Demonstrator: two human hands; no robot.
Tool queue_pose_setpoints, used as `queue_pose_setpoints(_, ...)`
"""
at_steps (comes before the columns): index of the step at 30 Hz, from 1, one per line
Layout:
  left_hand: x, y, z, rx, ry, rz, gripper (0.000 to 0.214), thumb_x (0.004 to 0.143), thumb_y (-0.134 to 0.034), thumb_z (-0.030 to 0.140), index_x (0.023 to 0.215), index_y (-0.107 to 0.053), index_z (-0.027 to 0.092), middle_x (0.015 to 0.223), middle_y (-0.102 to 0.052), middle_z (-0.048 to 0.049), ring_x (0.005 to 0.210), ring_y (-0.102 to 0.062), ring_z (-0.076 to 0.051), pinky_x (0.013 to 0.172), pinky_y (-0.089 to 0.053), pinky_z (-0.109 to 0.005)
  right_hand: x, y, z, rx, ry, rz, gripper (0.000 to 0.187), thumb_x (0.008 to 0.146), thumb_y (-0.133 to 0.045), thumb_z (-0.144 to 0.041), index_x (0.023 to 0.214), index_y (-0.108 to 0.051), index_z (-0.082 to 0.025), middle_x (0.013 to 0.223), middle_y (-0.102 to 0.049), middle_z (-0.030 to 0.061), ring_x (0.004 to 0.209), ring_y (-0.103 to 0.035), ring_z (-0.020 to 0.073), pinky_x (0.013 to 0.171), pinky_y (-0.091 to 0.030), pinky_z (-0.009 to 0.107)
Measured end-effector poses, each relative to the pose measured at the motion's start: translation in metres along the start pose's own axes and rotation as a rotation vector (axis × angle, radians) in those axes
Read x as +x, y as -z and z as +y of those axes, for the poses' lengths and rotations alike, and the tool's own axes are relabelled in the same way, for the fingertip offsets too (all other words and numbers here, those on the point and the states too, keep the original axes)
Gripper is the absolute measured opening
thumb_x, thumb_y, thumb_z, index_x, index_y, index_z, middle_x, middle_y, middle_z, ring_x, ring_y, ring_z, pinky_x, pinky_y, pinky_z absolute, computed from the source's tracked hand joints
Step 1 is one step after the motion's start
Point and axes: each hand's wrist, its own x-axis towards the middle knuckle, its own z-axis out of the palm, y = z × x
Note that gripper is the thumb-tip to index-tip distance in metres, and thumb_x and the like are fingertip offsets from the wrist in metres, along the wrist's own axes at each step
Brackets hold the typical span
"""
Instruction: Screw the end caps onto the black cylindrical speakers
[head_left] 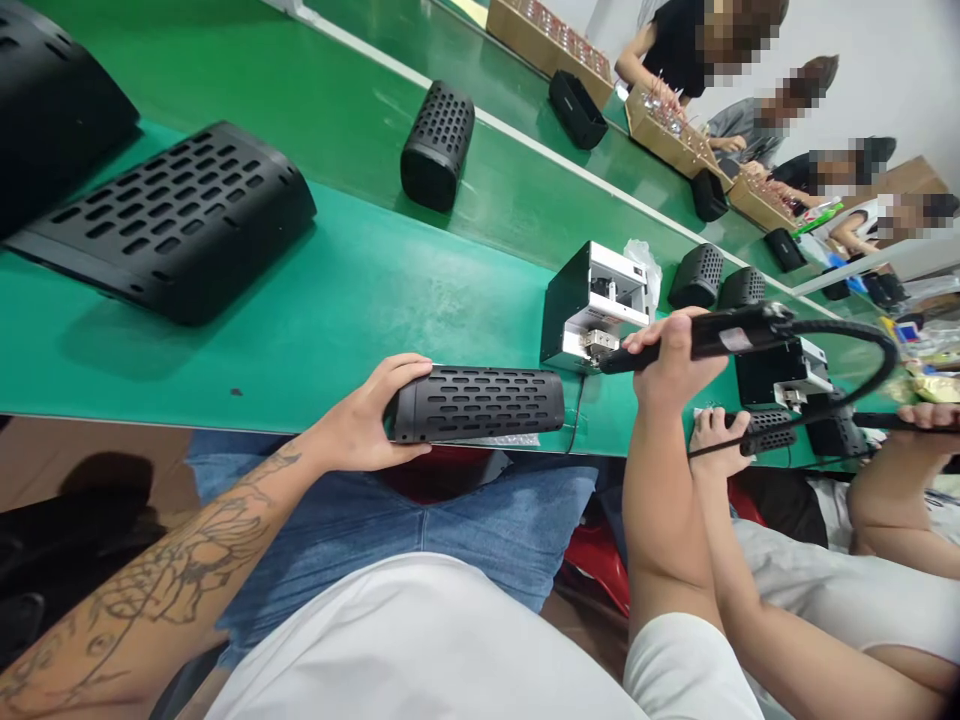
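Note:
My left hand [375, 412] is closed round the left end of a black perforated housing [491, 402], which lies at the table's near edge, its slotted face up. In my right hand [675, 365] is a black electric screwdriver [724, 335], held nearly level, with a cable leaving its right end. The screwdriver's tip points left, at the metal outlet of a black and white screw feeder [570, 305]; I cannot make out whether a screw is on it. Bubble wrap [517, 440] shows below the housing.
Large perforated housings [202, 215] stand at the left of the green table [360, 290]. Another housing [437, 145] sits on the green strip beyond. To my right, a co-worker's hand [718, 440] rests on a similar part. People work behind cardboard boxes [667, 140] across the line.

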Motion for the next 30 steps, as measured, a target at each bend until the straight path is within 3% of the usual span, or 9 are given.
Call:
queue_pose_setpoints(4, 0.002, 0.0, 0.0, -0.011, -0.031, 0.003, 0.11, 0.092, -0.099, 0.04, 0.184, -0.039, 0.035, 0.175, -0.054, -0.0202, 0.167, -0.055, -0.045, 0.138, -0.054, -0.067, -0.001, -0.003, -0.02, -0.021, 0.11, 0.093, 0.038, 0.103, -0.086, -0.061, 0.098, -0.066, -0.029, 0.063, -0.059, -0.0091, 0.046, -0.062, 0.0164, 0.052, -0.061, 0.035)
queue_pose_setpoints(7, 0.002, -0.001, 0.001, -0.001, -0.034, 0.003, 0.112, 0.092, -0.1, 0.041, 0.184, -0.038, 0.035, 0.175, -0.054, -0.0203, 0.167, -0.056, -0.045, 0.138, -0.054, -0.068, 0.005, -0.007, -0.008, -0.081, 0.143, 0.142, 0.043, 0.102, -0.085, -0.064, 0.095, -0.064, -0.027, 0.062, -0.061, -0.0075, 0.046, -0.063, 0.0165, 0.052, -0.06, 0.035)
queue_pose_setpoints(12, 0.001, -0.001, 0.0, 0.01, -0.032, 0.006, 0.113, 0.093, -0.099, 0.044, 0.186, -0.036, 0.034, 0.178, -0.053, -0.0206, 0.169, -0.055, -0.046, 0.139, -0.054, -0.067, 0.005, -0.008, 0.013, -0.051, 0.074, 0.149, 0.051, 0.094, -0.088, -0.07, 0.09, -0.06, -0.028, 0.055, -0.059, -0.011, 0.042, -0.058, 0.0159, 0.049, -0.059, 0.034)
queue_pose_setpoints(15, 0.0, 0.0, -0.002, 0.056, -0.072, 0.029, 0.111, 0.097, -0.094, 0.052, 0.188, -0.034, 0.032, 0.184, -0.047, -0.0243, 0.171, -0.052, -0.049, 0.137, -0.054, -0.071, -0.006, -0.004, -0.009, 0.006, 0.086, 0.161, 0.043, 0.097, -0.087, -0.06, 0.089, -0.06, -0.027, 0.057, -0.059, -0.0109, 0.043, -0.059, 0.0148, 0.05, -0.059, 0.032)
queue_pose_setpoints(17, -0.001, -0.002, 0.004, 0.126, -0.129, 0.12, 0.106, 0.099, -0.089, 0.056, 0.187, -0.037, 0.03, 0.183, -0.049, -0.0256, 0.169, -0.054, -0.051, 0.137, -0.051, -0.076, -0.015, 0.0, -0.034, 0.067, 0.082, 0.163, 0.038, 0.1, -0.085, -0.056, 0.094, -0.06, -0.028, 0.059, -0.057, -0.0117, 0.042, -0.056, 0.0131, 0.049, -0.058, 0.031)
queue_pose_setpoints(20, 0.003, -0.011, 0.029, 0.259, -0.224, 0.322, 0.091, 0.097, -0.088, 0.046, 0.179, -0.05, 0.033, 0.169, -0.064, -0.02, 0.158, -0.065, -0.047, 0.138, -0.047, -0.081, -0.03, 0.004, -0.069, 0.146, 0.084, 0.077, 0.038, 0.102, -0.08, -0.062, 0.102, -0.061, -0.03, 0.063, -0.057, -0.0127, 0.041, -0.053, 0.0123, 0.048, -0.057, 0.03)
queue_pose_setpoints(22, 0.009, -0.019, 0.052, 0.321, -0.266, 0.359, 0.077, 0.095, -0.089, 0.035, 0.167, -0.061, 0.038, 0.157, -0.073, -0.0131, 0.148, -0.073, -0.043, 0.138, -0.049, -0.079, -0.037, 0.002, -0.079, 0.156, 0.138, 0.029, 0.041, 0.102, -0.079, -0.068, 0.103, -0.062, -0.031, 0.064, -0.057, -0.0125, 0.04, -0.054, 0.013, 0.048, -0.058, 0.031)
queue_pose_setpoints(26, 0.021, -0.03, 0.079, 0.402, -0.204, 0.285, 0.056, 0.098, -0.085, 0.032, 0.152, -0.072, 0.035, 0.154, -0.076, -0.0121, 0.15, -0.073, -0.043, 0.14, -0.044, -0.081, -0.029, -0.012, -0.059, 0.073, 0.21, 0.157, 0.032, 0.101, -0.084, -0.056, 0.1, -0.065, -0.031, 0.062, -0.061, -0.0109, 0.043, -0.059, 0.0163, 0.051, -0.06, 0.035)
queue_pose_setpoints(30, 0.014, -0.026, 0.054, 0.379, -0.066, 0.371, 0.063, 0.102, -0.081, 0.042, 0.161, -0.064, 0.028, 0.162, -0.069, -0.0185, 0.154, -0.069, -0.046, 0.142, -0.041, -0.08, 0.002, -0.022, -0.013, -0.048, 0.169, 0.274, 0.037, 0.102, -0.081, -0.059, 0.09, -0.059, -0.031, 0.056, -0.059, -0.0096, 0.043, -0.058, 0.019, 0.051, -0.057, 0.038)
